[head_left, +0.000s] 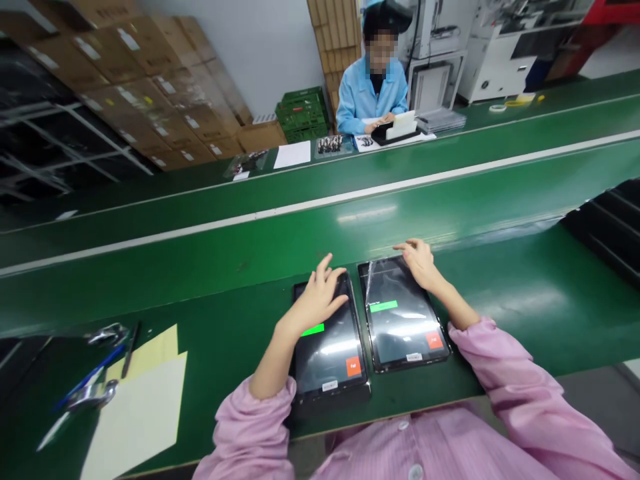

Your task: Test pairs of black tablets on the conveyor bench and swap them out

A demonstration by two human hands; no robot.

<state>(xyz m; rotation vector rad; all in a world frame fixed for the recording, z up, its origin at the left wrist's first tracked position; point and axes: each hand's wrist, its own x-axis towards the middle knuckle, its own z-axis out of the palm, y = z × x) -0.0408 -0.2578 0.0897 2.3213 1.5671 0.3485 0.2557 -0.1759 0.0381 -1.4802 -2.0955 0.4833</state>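
Observation:
Two black tablets lie side by side on the green bench in front of me. My left hand [320, 297] rests with spread fingers on the upper part of the left tablet [330, 353], whose screen shows a green bar and an orange square. My right hand [419, 261] lies with fingers stretched out on the top edge of the right tablet [403, 320], which shows the same green bar and orange square and has a clear film lifting at its upper left corner. Neither hand holds anything.
Paper sheets [145, 400], pens [90, 380] and a crumpled clear wrapper [107, 333] lie at the left. Black trays [610, 227] stand at the right. A green conveyor belt [300, 240] runs across. Beyond it a person in a blue coat [373, 93] works at a bench; cartons [150, 87] are stacked behind.

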